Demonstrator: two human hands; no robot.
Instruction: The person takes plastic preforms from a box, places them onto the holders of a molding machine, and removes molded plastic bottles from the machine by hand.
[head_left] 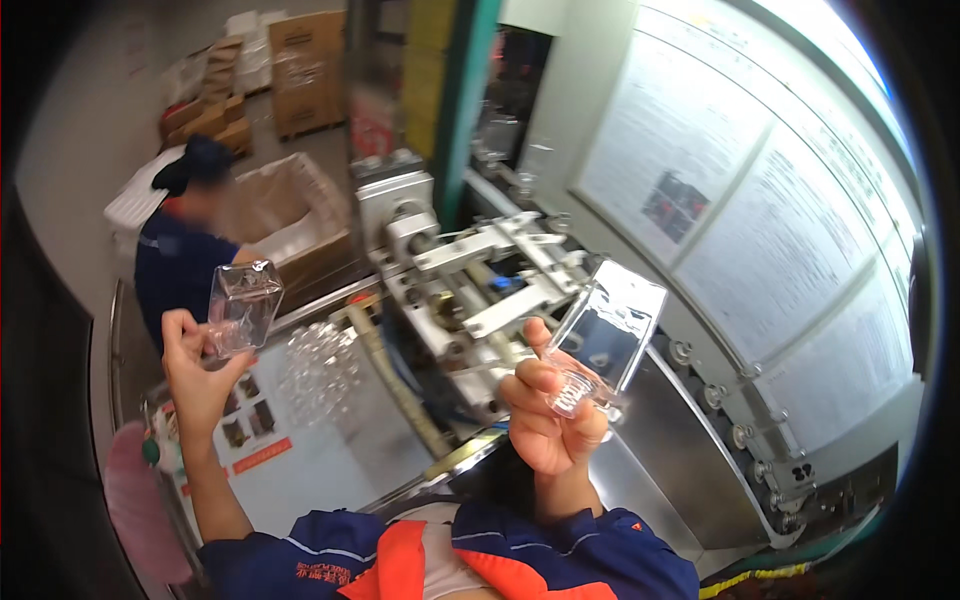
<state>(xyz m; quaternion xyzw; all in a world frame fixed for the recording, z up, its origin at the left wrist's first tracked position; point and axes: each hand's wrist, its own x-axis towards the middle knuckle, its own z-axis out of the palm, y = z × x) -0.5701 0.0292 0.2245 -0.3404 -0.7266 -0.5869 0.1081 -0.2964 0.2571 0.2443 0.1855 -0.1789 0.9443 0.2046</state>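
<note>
- The left hand (195, 365) is raised at the left of the view, its fingers curled around the lower end of a small clear bottle (243, 307), thumb on one side and fingertips on the other.
- This small clear bottle is squarish and stands nearly upright, leaning a little to the right; its long axis runs from the fingers up toward the top of the view, with the base end uppermost and the neck end down in the grip.
- The right hand (550, 415) is raised at the centre, fingers closed around the threaded neck of a larger clear bottle (608, 330).
- The larger clear bottle is flat and rectangular; its long axis slants from the neck at lower left up to the flat base at upper right, so the base points toward the wall and the neck opening toward the palm.
- The two bottles are well apart, each held in the air above the work area.
- Behind and between the hands stands a grey metal machine (455, 270) with white arms and brackets.
- Below the left hand lies a table (330, 450) with picture sheets on it, and a cluster of clear bottles (318, 365) sits on it.
- A second person in a dark blue uniform (180, 260) bends over a lined cardboard box (290, 215) at upper left.
- Large printed sheets (760, 220) cover the wall on the right.
- The wearer's own blue-and-orange collar (440, 555) shows at the lower edge.
</note>
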